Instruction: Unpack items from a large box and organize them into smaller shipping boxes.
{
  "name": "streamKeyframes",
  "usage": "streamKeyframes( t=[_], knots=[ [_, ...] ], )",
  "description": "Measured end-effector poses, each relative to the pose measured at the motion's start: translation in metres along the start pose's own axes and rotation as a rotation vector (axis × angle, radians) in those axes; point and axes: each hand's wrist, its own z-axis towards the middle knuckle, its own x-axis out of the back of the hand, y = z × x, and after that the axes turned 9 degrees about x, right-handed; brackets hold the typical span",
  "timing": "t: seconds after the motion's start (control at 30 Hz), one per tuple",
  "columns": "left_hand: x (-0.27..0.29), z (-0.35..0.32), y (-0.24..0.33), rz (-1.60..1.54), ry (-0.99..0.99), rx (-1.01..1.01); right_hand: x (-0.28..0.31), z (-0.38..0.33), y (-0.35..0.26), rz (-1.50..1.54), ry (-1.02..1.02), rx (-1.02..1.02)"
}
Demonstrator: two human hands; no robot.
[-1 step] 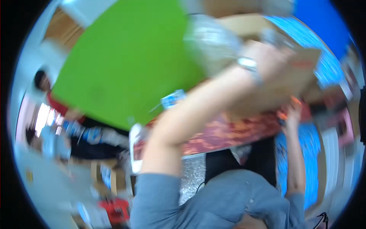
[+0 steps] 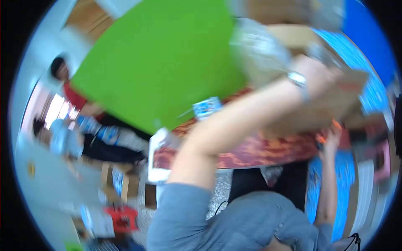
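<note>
A brown cardboard box (image 2: 314,111) sits on the table, blurred by motion. Across it reaches my left arm, with a watch on the wrist, and my left hand (image 2: 315,74) lies at the box's upper part, its fingers smeared and partly hidden. Crumpled clear plastic (image 2: 261,48) bulges beside the box on its left. Low at the box's right corner, my right hand (image 2: 331,139) is closed around a bright orange object (image 2: 321,138), whose kind I cannot make out.
Under the box lies a red patterned tabletop (image 2: 268,152). A large green board (image 2: 163,62) covers the left, with a small blue-and-white packet (image 2: 207,108) at its edge. Blue packs (image 2: 345,171) are stacked at right. Two people are at far left; a red stool (image 2: 123,218) stands lower left.
The whole view has shifted, so the table, box and green board now appear farther right. Both my hands keep about the same places at the box.
</note>
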Motion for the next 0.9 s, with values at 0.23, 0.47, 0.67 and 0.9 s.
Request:
streamKeyframes(
  t=[0.23,0.47,0.67,0.9],
  knots=[
    [-0.024,-0.040,0.007,-0.013,0.050,0.016,0.008,-0.042,0.030,0.025,0.005,-0.033],
    [-0.042,-0.047,0.013,-0.033,0.148,-0.050,0.016,-0.037,0.045,0.045,-0.002,-0.012],
    [-0.047,-0.039,0.025,-0.093,0.137,-0.007,0.014,-0.038,0.047,0.055,0.076,0.026],
    [0.026,-0.063,-0.002,-0.190,-0.126,0.057,-0.036,-0.054,0.032,-0.036,0.022,-0.050]
  ],
)
